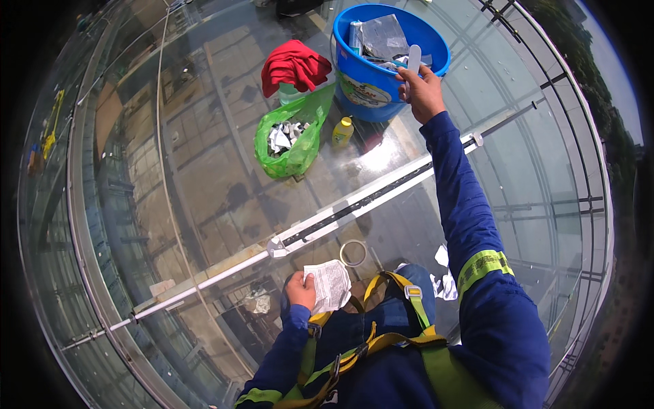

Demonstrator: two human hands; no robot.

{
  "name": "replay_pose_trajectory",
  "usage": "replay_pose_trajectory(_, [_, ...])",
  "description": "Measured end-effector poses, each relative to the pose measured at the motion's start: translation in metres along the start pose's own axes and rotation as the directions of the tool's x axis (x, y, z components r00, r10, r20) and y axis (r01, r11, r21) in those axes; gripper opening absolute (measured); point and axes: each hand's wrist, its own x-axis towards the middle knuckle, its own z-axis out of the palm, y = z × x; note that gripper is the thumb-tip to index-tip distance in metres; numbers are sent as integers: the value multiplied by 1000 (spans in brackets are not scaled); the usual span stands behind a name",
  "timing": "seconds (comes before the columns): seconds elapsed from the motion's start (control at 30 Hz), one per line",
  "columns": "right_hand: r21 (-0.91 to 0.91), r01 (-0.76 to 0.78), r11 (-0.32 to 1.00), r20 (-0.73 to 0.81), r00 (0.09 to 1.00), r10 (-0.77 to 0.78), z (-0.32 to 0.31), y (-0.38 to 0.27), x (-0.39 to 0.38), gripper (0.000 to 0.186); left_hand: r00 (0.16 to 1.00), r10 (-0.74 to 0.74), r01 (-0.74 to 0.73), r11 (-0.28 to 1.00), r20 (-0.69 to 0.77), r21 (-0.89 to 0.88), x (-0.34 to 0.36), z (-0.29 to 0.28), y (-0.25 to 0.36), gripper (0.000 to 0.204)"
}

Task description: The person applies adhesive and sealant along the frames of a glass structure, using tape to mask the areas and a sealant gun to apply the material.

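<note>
Close to my lap, my left hand (300, 290) is closed on a creased sheet of printed paper (330, 285), thumb on top. My right hand (425, 93) reaches far forward to the near right rim of a blue bucket (392, 102). Its fingers pinch a flat, whitish strip with a rounded end (413, 60), held upright; its exact kind I cannot make out. Inside the bucket lie a clear plastic pouch (385, 35), a tube-like pack (355, 37) and other small items partly hidden. A roll of tape (353, 253) lies flat just beyond my knees.
Left of the bucket are a green plastic bag (293, 158) with paper scraps, a red cloth (294, 65) on a container, and a small yellow bottle (343, 131). A white-edged joint (361, 202) crosses the glass surface. Crumpled papers (446, 283) lie by my right knee.
</note>
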Motion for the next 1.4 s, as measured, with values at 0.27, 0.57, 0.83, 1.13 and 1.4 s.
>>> replay_pose_trajectory(0.27, [296, -280, 913, 373, 914, 159, 29, -16, -177, 32, 1000, 26, -24, 997, 18, -76, -11, -4, -15, 15])
replay_pose_trajectory(0.57, [-23, -231, 973, 389, 894, 222, 53, -5, -398, 32, 989, 144, -115, 531, -44, -840, -74, 10, 134, 23])
replay_pose_trajectory(0.83, [12, -86, 996, 308, 948, 78, 42, -22, -490, 24, 841, 449, 114, 400, 303, -909, -165, -14, 205, 26])
replay_pose_trajectory(1.13, [164, -372, 914, 479, 840, 256, 0, -41, -537, 21, 944, 323, -206, 428, -64, -880, -147, -25, 191, 15])
replay_pose_trajectory(1.4, [438, -640, 632, 681, 694, 232, -19, -51, -541, 17, 937, 350, -180, 440, -16, -880, -172, -31, 185, 17])
